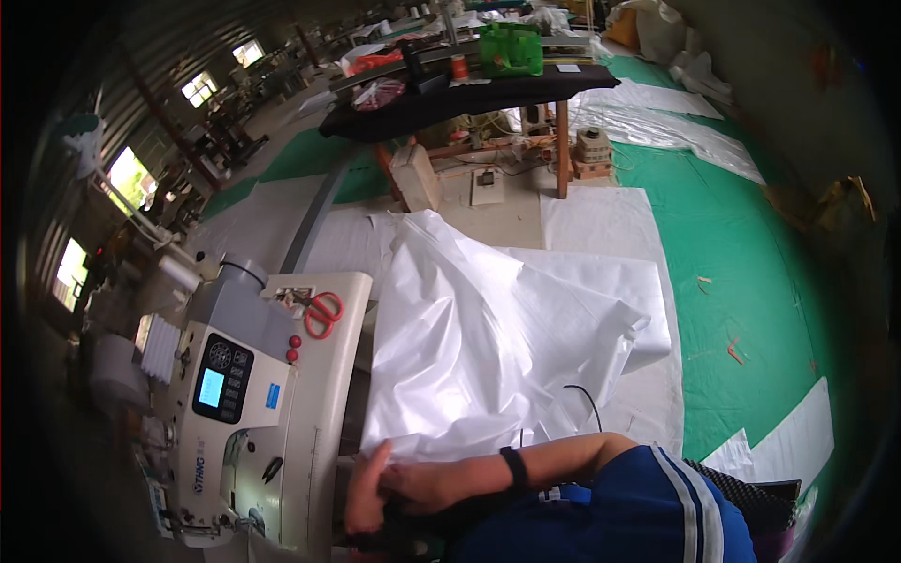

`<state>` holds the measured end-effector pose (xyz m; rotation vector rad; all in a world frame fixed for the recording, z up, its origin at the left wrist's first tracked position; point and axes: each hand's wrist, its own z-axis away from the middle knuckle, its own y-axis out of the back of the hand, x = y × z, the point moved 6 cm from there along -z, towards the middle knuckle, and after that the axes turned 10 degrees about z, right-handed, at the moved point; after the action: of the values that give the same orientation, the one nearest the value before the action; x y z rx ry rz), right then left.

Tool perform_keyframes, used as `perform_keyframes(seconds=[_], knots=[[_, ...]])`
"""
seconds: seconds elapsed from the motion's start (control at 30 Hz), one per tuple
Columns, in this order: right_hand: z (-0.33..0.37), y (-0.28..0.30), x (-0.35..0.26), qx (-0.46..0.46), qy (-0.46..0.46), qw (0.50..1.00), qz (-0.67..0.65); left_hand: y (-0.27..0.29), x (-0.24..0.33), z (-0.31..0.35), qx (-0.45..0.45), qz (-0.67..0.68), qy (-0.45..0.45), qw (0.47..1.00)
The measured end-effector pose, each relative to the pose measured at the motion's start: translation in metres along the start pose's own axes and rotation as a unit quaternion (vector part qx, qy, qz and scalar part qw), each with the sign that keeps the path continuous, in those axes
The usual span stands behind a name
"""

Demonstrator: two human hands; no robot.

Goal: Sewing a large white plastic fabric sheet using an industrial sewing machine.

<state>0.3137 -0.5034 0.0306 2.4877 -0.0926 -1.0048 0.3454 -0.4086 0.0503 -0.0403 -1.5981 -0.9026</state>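
Note:
A glossy white plastic sheet lies bunched and creased in front of me, its near edge running down to my hands. My right hand, with a black band on the wrist, reaches in from the right at that edge. Its fingers look curled together, and what they hold is hidden. Close beside it, my left hand is smeared by motion, so its grip does not show. To the left stands a white sewing machine with a lit control panel. Its needle area is partly hidden at the lower edge.
Red-handled scissors lie on the machine's top beside two red knobs. A thin black cable or rod curves up beside the sheet. Beyond is a black-covered table with a green basket. Green sheeting covers the floor at right.

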Motion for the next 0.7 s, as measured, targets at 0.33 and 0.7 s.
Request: perform_keyframes(seconds=[0.33,0.7], knots=[[0.216,0.313,0.175,-0.037,-0.650,0.651,0.391,0.024,-0.010,0.024,0.237,0.627,0.100,0.735],[0.205,0.171,0.260,-0.148,-0.553,0.623,0.533,0.001,-0.026,0.031,0.158,0.309,0.166,0.923]])
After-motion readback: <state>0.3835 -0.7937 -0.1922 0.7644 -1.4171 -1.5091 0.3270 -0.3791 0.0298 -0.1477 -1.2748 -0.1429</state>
